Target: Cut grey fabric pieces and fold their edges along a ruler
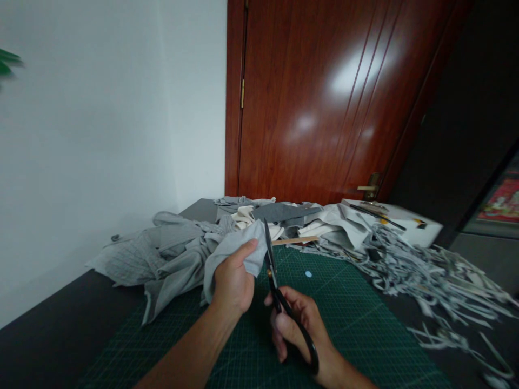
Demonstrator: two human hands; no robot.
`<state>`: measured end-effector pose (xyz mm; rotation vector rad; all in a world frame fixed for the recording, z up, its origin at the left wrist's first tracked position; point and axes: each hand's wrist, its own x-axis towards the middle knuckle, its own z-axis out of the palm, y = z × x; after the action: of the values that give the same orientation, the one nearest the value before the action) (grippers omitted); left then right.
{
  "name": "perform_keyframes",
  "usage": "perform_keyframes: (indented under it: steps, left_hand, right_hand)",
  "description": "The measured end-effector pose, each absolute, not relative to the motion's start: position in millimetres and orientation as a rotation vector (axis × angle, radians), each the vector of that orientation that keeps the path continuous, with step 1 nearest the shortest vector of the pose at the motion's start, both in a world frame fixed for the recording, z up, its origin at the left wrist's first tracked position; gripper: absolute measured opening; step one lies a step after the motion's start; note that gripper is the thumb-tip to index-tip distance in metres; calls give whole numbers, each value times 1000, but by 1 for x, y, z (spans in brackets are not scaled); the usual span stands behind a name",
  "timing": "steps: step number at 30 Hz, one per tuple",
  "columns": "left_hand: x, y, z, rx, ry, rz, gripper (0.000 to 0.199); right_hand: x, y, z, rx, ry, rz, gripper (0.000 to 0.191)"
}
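Note:
Over the green cutting mat (324, 308), my left hand (234, 278) pinches a piece of light grey fabric (239, 241), thumb on top and the other fingers partly hidden beneath it. My right hand (298, 319) grips black-handled scissors (272, 281), whose blades point away from me. The blades lie along the right edge of the held fabric and look slightly parted; I cannot tell whether they touch cloth. To the left, a crumpled heap of grey cloth (162, 254) spreads over the mat and the dark table.
Thin fabric strips (417, 265) pile up at the right. A white box (421, 229) stands behind them with a dark stick-like thing on top. Grey and white scraps (287, 213) line the back, near a wooden strip (295, 240). A small pale disc (308, 274) lies on the mat.

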<state>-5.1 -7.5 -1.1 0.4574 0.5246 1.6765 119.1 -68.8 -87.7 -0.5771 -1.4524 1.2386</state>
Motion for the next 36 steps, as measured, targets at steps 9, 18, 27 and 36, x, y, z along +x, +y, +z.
perform_keyframes:
  steps: [9, 18, 27, 36]
  left_hand:
    - [-10, -2, 0, 437, 453, 1673, 40]
    - [-13, -4, 2, 470, 377, 1645, 57]
    - [-14, -5, 3, 507, 364, 1645, 57]
    - [-13, -6, 3, 528, 367, 1642, 58]
  right_hand:
    - [119, -69, -88, -597, -1460, 1251, 50]
    - [118, -69, -88, -608, -1465, 1267, 53]
    - [119, -70, -86, -612, -1477, 1270, 53]
    - [119, -69, -89, -596, -1467, 1271, 51]
